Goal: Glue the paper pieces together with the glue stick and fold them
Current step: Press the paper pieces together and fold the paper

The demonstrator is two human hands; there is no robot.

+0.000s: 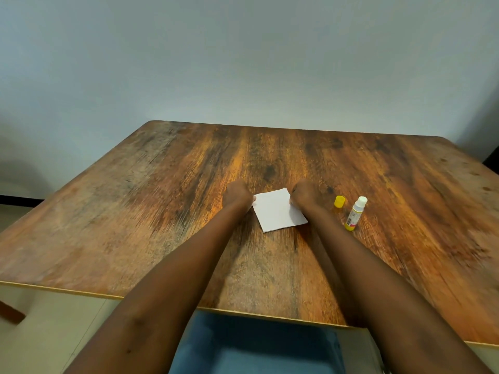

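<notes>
A white square of paper [279,211] lies flat on the wooden table [162,211], near its middle. My left hand [239,195] is curled at the paper's left corner, with its fingertips on the edge. My right hand [303,197] is curled at the paper's far right edge and pinches it. To the right of my right hand lies an uncapped glue stick [356,213], white with a yellow base, its tip pointing away from me. Its yellow cap [339,201] stands on the table just left of the stick's tip.
A plain grey wall [243,63] rises behind the table's far edge. The table's near edge [270,314] runs across the bottom, with my blue-clad lap [256,346] below it. A dark strip [16,198] runs along the floor at the left.
</notes>
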